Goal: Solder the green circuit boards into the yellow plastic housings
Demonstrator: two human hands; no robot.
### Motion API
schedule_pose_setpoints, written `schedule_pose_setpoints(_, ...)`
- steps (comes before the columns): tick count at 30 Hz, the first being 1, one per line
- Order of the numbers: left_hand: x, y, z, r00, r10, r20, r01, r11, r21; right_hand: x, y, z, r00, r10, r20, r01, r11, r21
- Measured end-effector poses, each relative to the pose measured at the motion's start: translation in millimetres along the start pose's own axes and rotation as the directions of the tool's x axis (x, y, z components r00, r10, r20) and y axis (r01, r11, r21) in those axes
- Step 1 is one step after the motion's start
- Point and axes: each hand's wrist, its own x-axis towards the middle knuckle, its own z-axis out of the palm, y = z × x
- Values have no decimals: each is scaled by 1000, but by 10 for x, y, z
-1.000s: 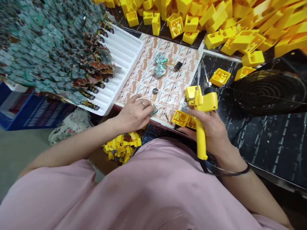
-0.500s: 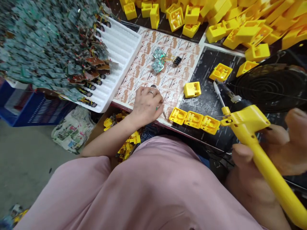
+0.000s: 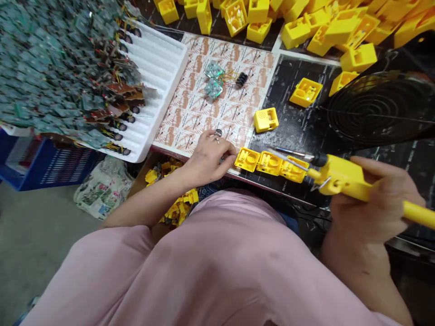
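Observation:
My right hand [image 3: 370, 203] is wrapped round a yellow soldering gun [image 3: 343, 176], its metal tip pointing left over a row of three open yellow plastic shells [image 3: 270, 164] at the near table edge. My left hand [image 3: 209, 158] rests with curled fingers on the patterned mat [image 3: 200, 108], pinching a small part I cannot make out, just left of the shells. A small round metal disc [image 3: 218, 132] lies by its knuckles. A closed yellow shell [image 3: 266, 119] sits further back.
A white ridged tray [image 3: 159, 77] heaped with green circuit boards [image 3: 50, 63] stands at the left. Two wired boards [image 3: 214, 79] lie on the mat. Yellow housings [image 3: 322, 27] are piled at the back. A black wire fan guard [image 3: 380, 108] sits right. A blue crate [image 3: 34, 158] is below left.
My right hand has swung the soldering gun from far right back left and level, tip now over the three shells. My left hand slid slightly toward the table edge.

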Motion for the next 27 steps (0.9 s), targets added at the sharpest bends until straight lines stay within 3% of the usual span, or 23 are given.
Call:
schedule_pose_setpoints(8,109,76,-49,988,117,97,-137,961,239,-237,-432,-8,991,-105,83,111,991,-81)
schedule_pose_setpoints(14,245,104,-46,983,165,85,-186,883,431,-201,-398,48,938,-339,69,345,931,-122)
schedule_pose_setpoints(22,304,126,-27,958,244,148,-285,809,513,-153,-448,158,899,-414,140,437,857,-273)
schedule_pose_setpoints(27,315,139,-32,954,267,138,-299,804,513,-90,-526,176,873,-448,193,484,846,-223)
